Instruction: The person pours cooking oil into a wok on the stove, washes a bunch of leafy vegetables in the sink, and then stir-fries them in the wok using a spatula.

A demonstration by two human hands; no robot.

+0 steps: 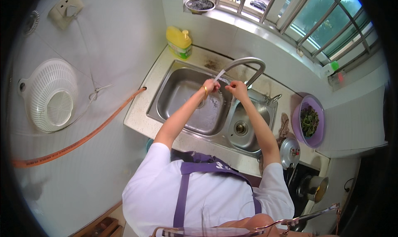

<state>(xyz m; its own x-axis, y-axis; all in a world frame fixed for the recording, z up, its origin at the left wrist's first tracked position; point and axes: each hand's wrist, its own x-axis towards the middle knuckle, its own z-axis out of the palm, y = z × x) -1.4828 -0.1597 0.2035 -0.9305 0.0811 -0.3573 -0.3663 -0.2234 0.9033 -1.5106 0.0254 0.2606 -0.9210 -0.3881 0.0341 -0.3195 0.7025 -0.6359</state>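
Note:
Water runs from the curved metal faucet (252, 61) onto my left hand (212, 85), which is over the large basin of the stainless steel double sink (183, 90). A gold-coloured bangle (205, 91) circles my left wrist. Close to the faucet's base, above the divider between the basins, is my right hand (237, 89), its fingers bent with the fingertips pointing toward my left hand. Whether either hand holds something small cannot be made out. The small basin (248, 122) with its drain strainer lies under my right forearm.
A yellow detergent jug (179, 42) stands behind the sink. To the right are a purple basin (297, 122) of leafy greens, a brown cloth (284, 125), a metal lid (289, 151) and a metal pot (314, 187). An orange hose (93, 136) and a white colander (54, 95) are at the left wall.

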